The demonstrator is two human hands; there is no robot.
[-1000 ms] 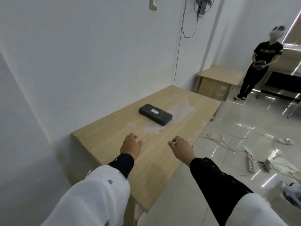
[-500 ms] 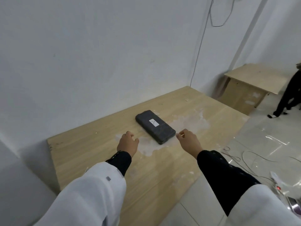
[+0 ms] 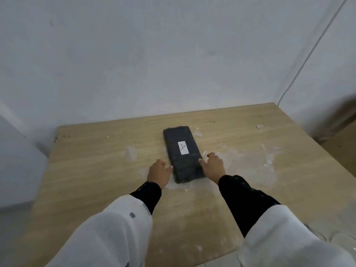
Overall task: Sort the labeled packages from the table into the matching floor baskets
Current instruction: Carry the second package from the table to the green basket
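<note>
The package [image 3: 184, 154] lies on the table [image 3: 92, 157] near the wall [image 3: 154, 54], between left hand [image 3: 159, 173] and right hand [image 3: 213, 166].

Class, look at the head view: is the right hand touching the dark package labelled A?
Touching. In the head view the right hand rests its fingertips on the long right edge of the dark package, with no gap visible.
</note>
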